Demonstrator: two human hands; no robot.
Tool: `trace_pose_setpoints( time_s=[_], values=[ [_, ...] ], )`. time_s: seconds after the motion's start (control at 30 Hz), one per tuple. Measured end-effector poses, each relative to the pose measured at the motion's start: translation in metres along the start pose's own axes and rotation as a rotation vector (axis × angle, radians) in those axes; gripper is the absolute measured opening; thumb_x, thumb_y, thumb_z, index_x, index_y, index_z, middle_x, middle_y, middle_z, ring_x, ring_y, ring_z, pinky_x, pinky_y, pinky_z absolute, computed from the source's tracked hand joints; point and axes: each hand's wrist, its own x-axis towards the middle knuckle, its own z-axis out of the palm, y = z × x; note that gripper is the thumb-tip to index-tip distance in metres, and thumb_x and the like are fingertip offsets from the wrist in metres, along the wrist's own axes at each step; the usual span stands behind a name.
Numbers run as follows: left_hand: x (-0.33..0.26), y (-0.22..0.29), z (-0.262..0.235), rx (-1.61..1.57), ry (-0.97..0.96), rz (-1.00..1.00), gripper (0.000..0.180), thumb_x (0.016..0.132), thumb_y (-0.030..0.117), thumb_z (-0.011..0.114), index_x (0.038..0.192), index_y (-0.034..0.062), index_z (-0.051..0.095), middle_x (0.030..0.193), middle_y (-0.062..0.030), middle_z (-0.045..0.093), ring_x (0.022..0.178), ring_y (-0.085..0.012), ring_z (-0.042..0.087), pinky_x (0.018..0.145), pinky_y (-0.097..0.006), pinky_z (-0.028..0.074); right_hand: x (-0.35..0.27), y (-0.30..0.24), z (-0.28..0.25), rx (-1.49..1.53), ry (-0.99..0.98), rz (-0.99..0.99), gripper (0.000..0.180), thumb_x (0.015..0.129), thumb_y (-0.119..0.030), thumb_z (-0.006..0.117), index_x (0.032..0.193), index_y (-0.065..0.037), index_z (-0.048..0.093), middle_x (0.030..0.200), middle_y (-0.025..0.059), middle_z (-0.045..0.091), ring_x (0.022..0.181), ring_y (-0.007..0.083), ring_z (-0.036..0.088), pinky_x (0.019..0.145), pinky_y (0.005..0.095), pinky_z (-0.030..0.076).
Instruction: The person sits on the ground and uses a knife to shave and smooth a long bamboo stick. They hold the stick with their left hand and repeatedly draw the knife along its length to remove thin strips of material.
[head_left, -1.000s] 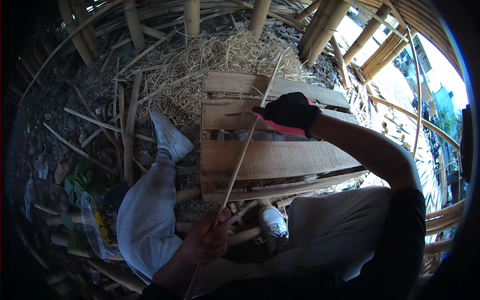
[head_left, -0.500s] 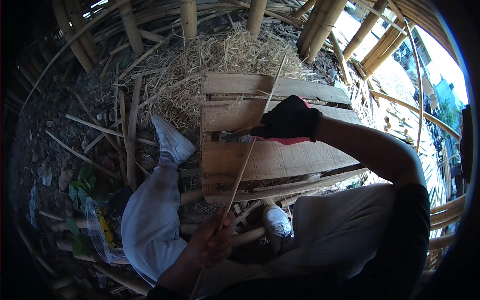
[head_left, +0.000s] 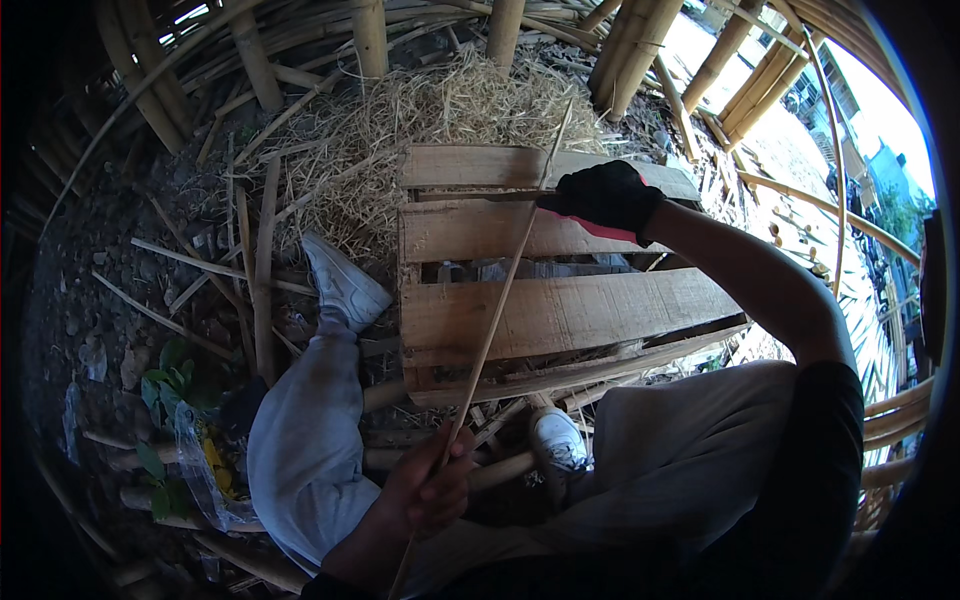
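A long, thin bamboo strip (head_left: 503, 296) slants from my lap up across a slatted wooden crate (head_left: 560, 312). My left hand (head_left: 436, 482), bare, is closed round the strip's lower part, above my lap. Over the crate's far slats, my right hand (head_left: 603, 203) wears a black glove with a red palm side. Its fingers are curled, and their tips meet the strip's upper part. Whatever lies inside that fist is hidden. The strip's thin far end rises beyond the glove, over the last slat.
Dry shavings (head_left: 450, 115) heap behind the crate. Bamboo posts (head_left: 370, 40) stand along the back. Split bamboo pieces (head_left: 266, 265) lie on the stony ground at left, by my white shoe (head_left: 345, 283). A clear plastic bag (head_left: 205, 465) and green leaves (head_left: 165, 380) lie nearer.
My right hand has moved up and right along the strip, away from me, uncovering the gap between the crate's slats. My left hand keeps its hold in nearly the same place.
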Motion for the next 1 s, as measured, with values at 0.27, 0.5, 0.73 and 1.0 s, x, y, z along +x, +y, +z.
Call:
trace_pose_setpoints(
  time_s=[0.27, 0.5, 0.73, 1.0],
  values=[
    [-0.013, -0.001, 0.009, 0.054, 0.056, 0.072, 0.034, 0.113, 0.040, 0.028, 0.101, 0.0117, 0.043, 0.055, 0.0020, 0.043, 0.032, -0.0083, 0.039, 0.026, -0.025, 0.033, -0.019, -0.052, -0.012, 0.029, 0.050, -0.184, 0.043, 0.103, -0.053, 0.047, 0.095, -0.021, 0.074, 0.084, 0.0035, 0.072, 0.077, 0.0265, 0.072, 0.067, 0.0418, 0.055],
    [-0.005, -0.016, 0.017, 0.326, 0.140, -0.099, 0.036, 0.111, 0.047, 0.036, 0.099, 0.0136, 0.044, 0.050, 0.0026, 0.037, 0.030, -0.0091, 0.036, 0.027, -0.024, 0.029, -0.002, 0.118, -0.004, 0.201, 0.071, 0.514, 0.065, 0.102, -0.066, 0.039, 0.095, -0.012, 0.075, 0.094, 0.0132, 0.075, 0.094, 0.0332, 0.070, 0.092, 0.0438, 0.051],
    [-0.010, -0.004, 0.010, 0.146, 0.059, 0.027, 0.029, 0.113, 0.036, 0.034, 0.097, 0.0120, 0.041, 0.055, 0.0024, 0.042, 0.032, -0.0078, 0.041, 0.026, -0.024, 0.033, -0.001, 0.054, 0.006, 0.254, 0.085, 0.297, 0.057, 0.101, -0.064, 0.043, 0.099, -0.017, 0.073, 0.096, 0.0100, 0.073, 0.093, 0.0323, 0.070, 0.086, 0.0436, 0.052],
    [-0.013, -0.003, 0.019, 0.179, 0.057, 0.098, 0.027, 0.113, 0.030, 0.036, 0.093, 0.0127, 0.038, 0.057, 0.0019, 0.044, 0.033, -0.0070, 0.041, 0.026, -0.023, 0.034, -0.033, -0.048, -0.009, -0.002, 0.238, -0.091, 0.037, 0.106, -0.047, 0.043, 0.110, -0.023, 0.071, 0.096, 0.0056, 0.072, 0.085, 0.0260, 0.072, 0.068, 0.0417, 0.056]
  ],
)
